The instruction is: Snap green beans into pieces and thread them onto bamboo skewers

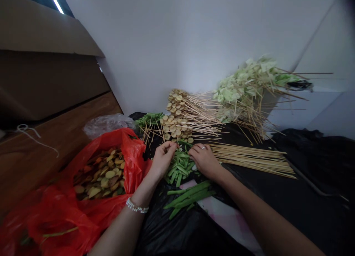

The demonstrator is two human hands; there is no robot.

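Note:
My left hand point(163, 157) hovers over a heap of cut green bean pieces point(179, 168), its fingertips pinched together on something small I cannot make out. My right hand point(204, 159), with a ring on one finger, rests curled on the right side of the same heap, fingers bent down into the pieces. A bundle of bare bamboo skewers point(251, 158) lies just right of my right hand. Longer green beans point(188, 198) lie on a pink-and-white board point(222, 215) between my forearms.
A red plastic bag point(66, 211) of sliced potato point(104, 174) sits at the left. Behind the hands lie skewered potato slices point(177, 117), skewered green beans point(149, 120) and skewered cabbage point(244, 87). Black plastic sheeting point(305, 196) covers the surface. Cardboard boxes point(41, 63) stand at the left.

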